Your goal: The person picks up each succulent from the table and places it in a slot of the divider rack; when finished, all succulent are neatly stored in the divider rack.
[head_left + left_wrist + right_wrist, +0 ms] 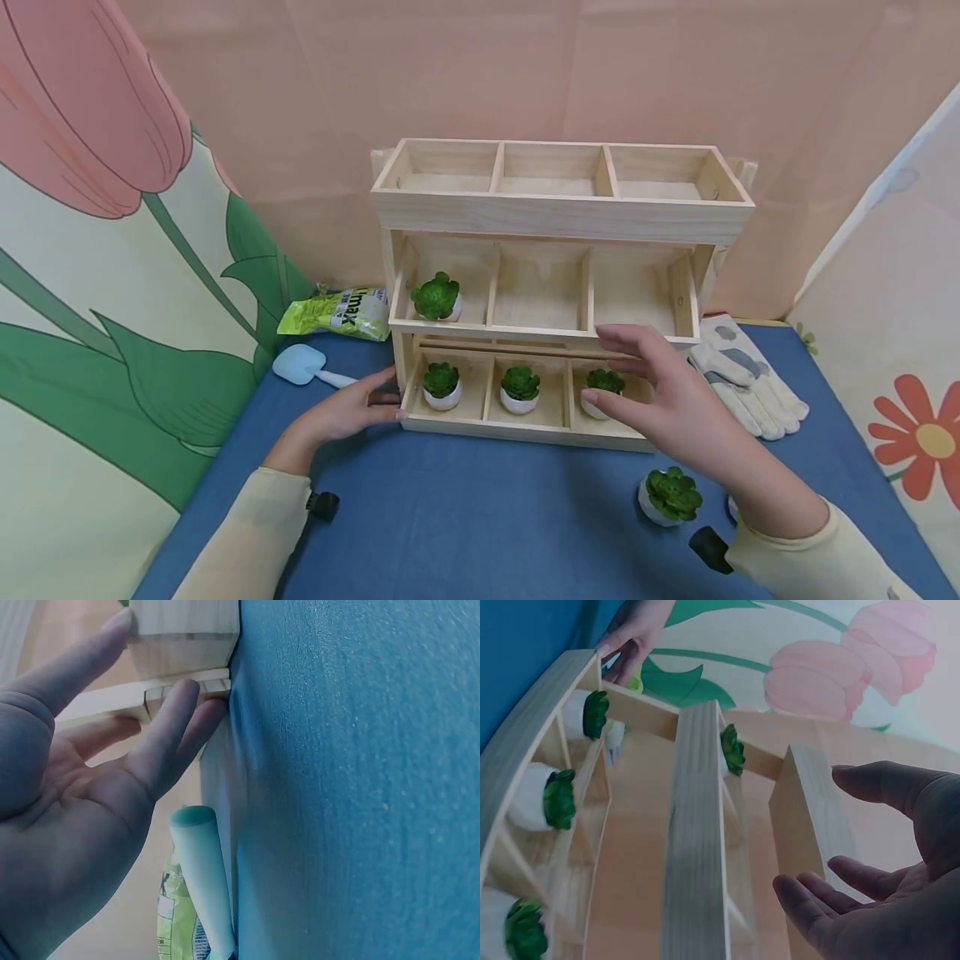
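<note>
Beside shelf (558, 292) left edge: left hand (352, 412) (touching); right hand (667, 400) hovering.

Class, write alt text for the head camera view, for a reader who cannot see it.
A three-tier wooden shelf stands on a blue table; the left hand touches its bottom left corner and the right hand hovers open before the lower right compartment. Four small potted succulents sit in compartments, a fifth on the table.

Shelf unit (561, 212): pale unfinished wood. Potted succulents (673, 495): green in white pots. Tabletop (480, 517): blue. Bag (335, 312): yellow-green. Scoop (300, 365): light blue. Gloves (746, 379): cream, grey patches. Sleeves (255, 533): cream.
</note>
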Action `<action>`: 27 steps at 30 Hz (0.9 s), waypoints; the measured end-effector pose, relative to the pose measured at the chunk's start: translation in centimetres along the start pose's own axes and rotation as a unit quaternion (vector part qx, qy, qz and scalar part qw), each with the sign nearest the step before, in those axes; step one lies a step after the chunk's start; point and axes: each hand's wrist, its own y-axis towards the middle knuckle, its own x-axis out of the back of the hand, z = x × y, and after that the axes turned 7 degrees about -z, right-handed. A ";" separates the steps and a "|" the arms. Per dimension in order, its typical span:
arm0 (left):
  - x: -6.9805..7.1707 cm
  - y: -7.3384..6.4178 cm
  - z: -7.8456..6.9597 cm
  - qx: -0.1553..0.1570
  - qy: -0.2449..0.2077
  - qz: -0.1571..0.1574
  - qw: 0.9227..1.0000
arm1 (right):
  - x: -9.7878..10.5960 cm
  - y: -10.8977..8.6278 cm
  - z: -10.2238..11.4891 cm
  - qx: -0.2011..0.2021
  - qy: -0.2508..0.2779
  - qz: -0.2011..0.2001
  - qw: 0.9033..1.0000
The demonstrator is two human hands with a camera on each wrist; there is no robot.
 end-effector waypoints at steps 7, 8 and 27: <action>-0.1 0.0 -0.2 0.001 0.016 -0.004 1.000 | 0.9 -2.5 -2.5 -0.020 -0.001 -0.016 1.000; -0.1 0.0 -0.2 0.001 0.017 -0.005 1.000 | 1.0 -2.8 -2.8 -0.028 -0.003 -0.017 0.999; -0.2 0.1 0.2 -0.020 0.002 0.000 1.000 | 1.0 -7.0 -8.8 -0.155 -0.042 -0.036 0.986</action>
